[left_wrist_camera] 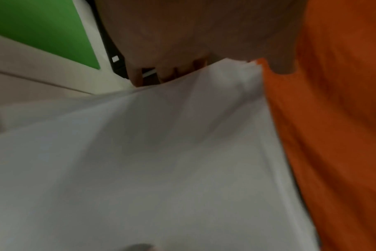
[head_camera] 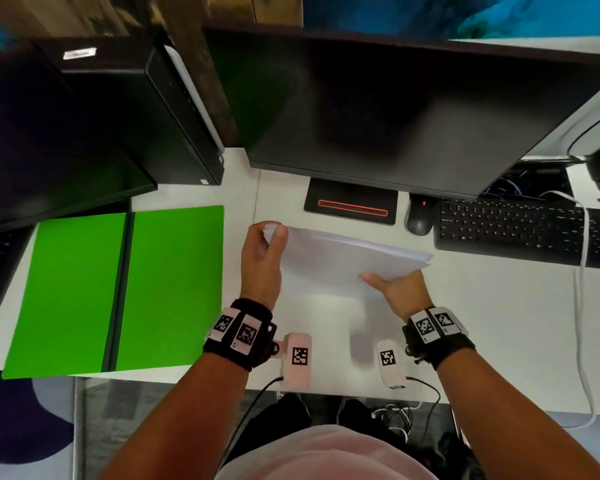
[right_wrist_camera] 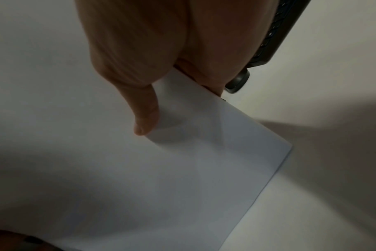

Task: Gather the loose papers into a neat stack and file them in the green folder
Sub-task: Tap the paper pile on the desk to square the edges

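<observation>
Papers (head_camera: 343,261) gathered, held tilted above desk (head_camera: 482,306) middle: left hand (head_camera: 262,261) pinching far corner, right hand (head_camera: 400,289) gripping near edge, likely squaring stack. Green folder (head_camera: 118,289) open flat at left edge, ready.

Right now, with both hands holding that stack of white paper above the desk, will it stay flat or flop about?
Probably floppy: the paper stack sags between the left hand, pinching its far corner, and the right hand, gripping the opposite edge. Likely light, since fingertips alone carry it. Sheets may slide apart; the edges near the right hand already look slightly fanned.
</observation>
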